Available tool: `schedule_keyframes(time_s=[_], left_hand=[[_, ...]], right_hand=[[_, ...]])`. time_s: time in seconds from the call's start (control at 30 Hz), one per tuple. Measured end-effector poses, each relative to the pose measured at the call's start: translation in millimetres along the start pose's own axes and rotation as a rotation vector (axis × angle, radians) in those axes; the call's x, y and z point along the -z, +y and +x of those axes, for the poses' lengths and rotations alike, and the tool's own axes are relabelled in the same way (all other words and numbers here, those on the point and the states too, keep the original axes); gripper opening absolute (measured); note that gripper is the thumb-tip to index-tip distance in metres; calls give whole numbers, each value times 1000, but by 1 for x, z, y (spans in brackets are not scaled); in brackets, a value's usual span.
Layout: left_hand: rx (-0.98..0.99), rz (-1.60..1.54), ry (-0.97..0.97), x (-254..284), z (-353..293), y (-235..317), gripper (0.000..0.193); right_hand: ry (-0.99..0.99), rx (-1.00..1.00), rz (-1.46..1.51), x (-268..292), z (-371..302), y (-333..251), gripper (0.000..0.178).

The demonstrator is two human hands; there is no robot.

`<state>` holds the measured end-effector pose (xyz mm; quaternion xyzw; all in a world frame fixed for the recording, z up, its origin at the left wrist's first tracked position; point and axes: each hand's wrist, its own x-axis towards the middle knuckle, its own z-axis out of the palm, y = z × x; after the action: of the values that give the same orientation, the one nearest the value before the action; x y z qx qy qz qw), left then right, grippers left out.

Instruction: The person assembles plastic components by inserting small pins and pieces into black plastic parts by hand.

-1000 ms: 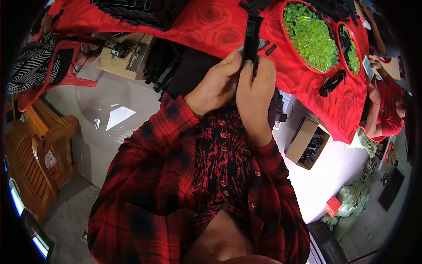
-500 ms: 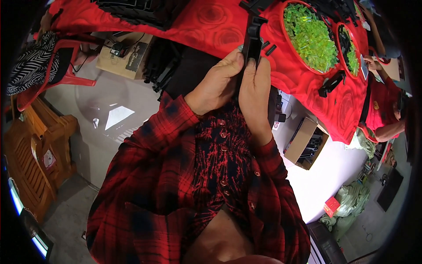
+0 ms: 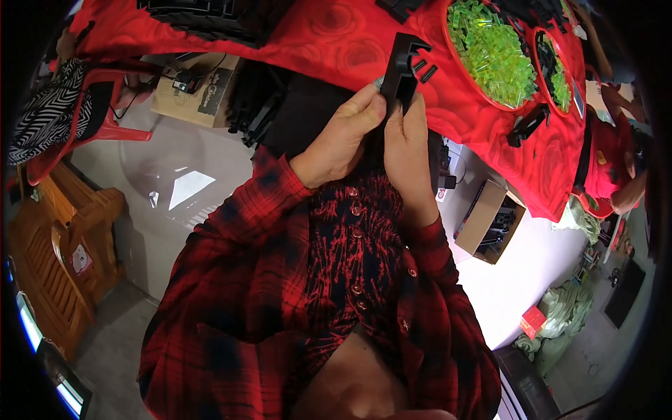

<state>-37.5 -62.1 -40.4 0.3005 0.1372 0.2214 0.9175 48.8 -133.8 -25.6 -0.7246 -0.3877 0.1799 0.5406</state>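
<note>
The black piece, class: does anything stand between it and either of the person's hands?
Nothing clearly visible does: the left hand and right hand both grip the black piece, one from each side. A small greyish patch shows at its left edge; what it is cannot be told.

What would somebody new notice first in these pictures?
Probably the heap of bright green pieces at the upper right, against the red tablecloth. Next, maybe the black part at the upper middle, held in the left hand and right hand. The striped black-and-white cloth at the far left stands out too.
</note>
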Motion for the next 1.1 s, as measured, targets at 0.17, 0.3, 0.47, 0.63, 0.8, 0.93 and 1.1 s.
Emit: schedule_keyframes(time_s=[0.17, 0.3, 0.47, 0.63, 0.8, 0.93, 1.1], left_hand=[[50, -265, -22, 3, 6, 1, 40], [109, -297, -44, 11, 11, 5, 38], [140, -286, 59, 7, 9, 14, 36], [229, -94, 63, 0, 4, 19, 29], [92, 203, 91, 6, 4, 16, 25], [159, 201, -17, 9, 2, 25, 29], [141, 320, -65, 16, 2, 17, 42]], right_hand=[[-106, -193, 129, 10, 2, -7, 21], [-134, -215, 147, 14, -2, -8, 28], [81, 85, -24, 11, -6, -3, 48], [215, 296, -347, 21, 0, -15, 44], [118, 315, -363, 20, 3, -15, 22], [151, 266, -391, 23, 2, -9, 21], [114, 326, -613, 26, 2, -12, 20]])
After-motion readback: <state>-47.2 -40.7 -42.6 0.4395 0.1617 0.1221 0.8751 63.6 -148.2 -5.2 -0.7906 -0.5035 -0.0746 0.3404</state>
